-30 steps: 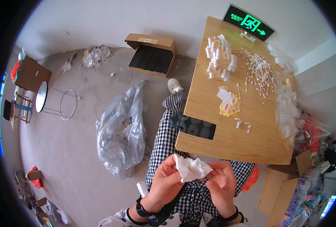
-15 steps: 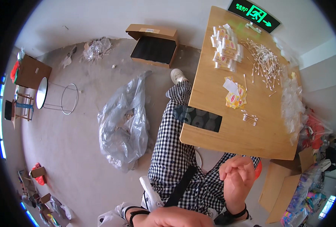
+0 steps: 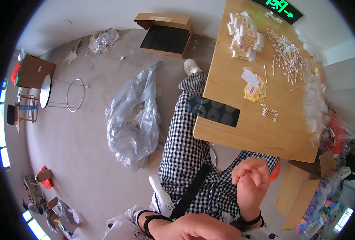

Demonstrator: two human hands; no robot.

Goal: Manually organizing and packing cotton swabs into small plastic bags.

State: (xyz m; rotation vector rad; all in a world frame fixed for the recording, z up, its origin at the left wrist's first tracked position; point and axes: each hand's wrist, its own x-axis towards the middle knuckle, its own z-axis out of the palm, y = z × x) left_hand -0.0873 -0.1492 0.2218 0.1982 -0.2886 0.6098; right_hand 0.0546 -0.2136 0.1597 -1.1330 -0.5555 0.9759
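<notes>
My right hand (image 3: 251, 180) is raised over my checked shirt and trousers (image 3: 185, 160), just below the front edge of the wooden table (image 3: 265, 136). Its fingers are curled together and nothing shows in them. My left hand (image 3: 193, 229) lies low at the bottom edge with only its back and a black wrist strap in view; its fingers are hidden. On the table are a black tablet (image 3: 213, 112), yellow packets (image 3: 255, 88), a small bunch of cotton swabs (image 3: 270, 114), a big loose pile of swabs (image 3: 285, 52) and stacked packets (image 3: 245, 36).
A large crumpled clear plastic bag (image 3: 133, 120) lies on the concrete floor to my left. An open cardboard box (image 3: 165, 36) sits by the far wall. Clear plastic bags (image 3: 315, 104) line the table's right edge. Cardboard boxes (image 3: 301, 192) stand at the right.
The white crumpled piece both hands held a second ago is out of sight. My left hand dropped to the bottom edge; my right hand stays up, fingers curled.
</notes>
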